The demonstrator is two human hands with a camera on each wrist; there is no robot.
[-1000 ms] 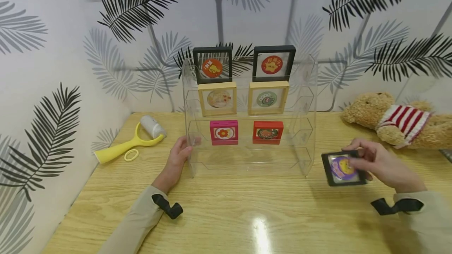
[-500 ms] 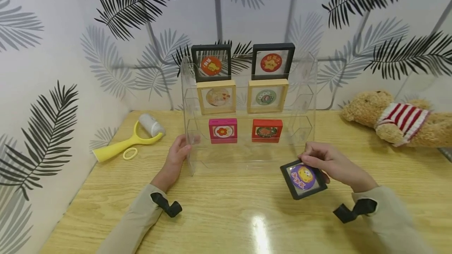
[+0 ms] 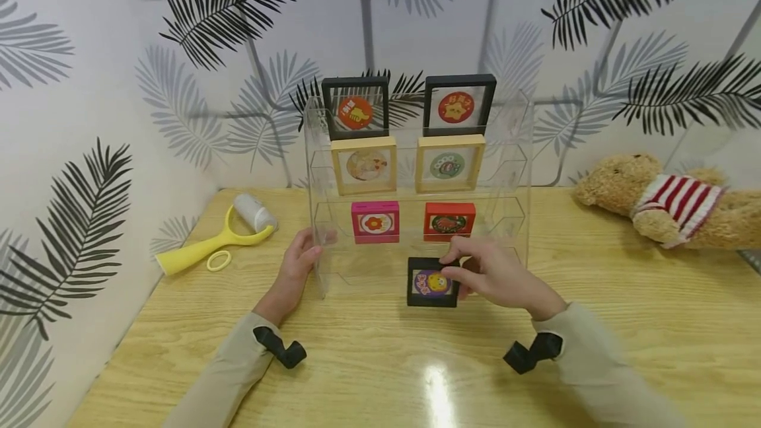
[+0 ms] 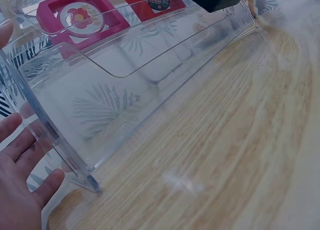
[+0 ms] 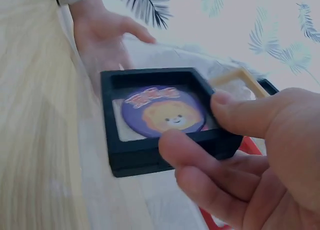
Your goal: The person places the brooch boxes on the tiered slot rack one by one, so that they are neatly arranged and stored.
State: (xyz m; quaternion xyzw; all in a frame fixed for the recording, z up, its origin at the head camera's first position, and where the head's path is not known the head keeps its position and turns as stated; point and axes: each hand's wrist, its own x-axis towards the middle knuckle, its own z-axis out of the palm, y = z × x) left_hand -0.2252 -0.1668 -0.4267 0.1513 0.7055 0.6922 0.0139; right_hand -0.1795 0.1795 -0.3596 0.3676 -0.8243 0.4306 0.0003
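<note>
My right hand (image 3: 490, 273) pinches a small black-edged display frame (image 3: 433, 288) between thumb and fingers, low in front of the rack. Inside the frame is a purple round badge (image 5: 162, 112) with a yellow bear face, facing up in the right wrist view. At the left, my left hand (image 3: 300, 266) rests against the outer side of a clear acrylic tiered rack (image 3: 368, 266). Its fingers (image 4: 49, 186) are fairly straight, touching the side panel. The rack bears a pink frame (image 3: 376, 207) and a red frame (image 3: 450, 209) on the tier just above the lowest.
Higher on the rack stand two cream frames (image 3: 450, 141) and two black frames (image 3: 460, 79). A yellow-handled roller (image 3: 208, 244) and a yellow ring (image 3: 218, 260) lie left on the wooden table (image 3: 357, 375). A teddy bear (image 3: 618, 180) in a striped top lies at the right.
My right hand has carried the black frame leftward from right of the rack to before its lowest tier, turning it nearly square to the rack. The left hand has stayed at the rack's side.
</note>
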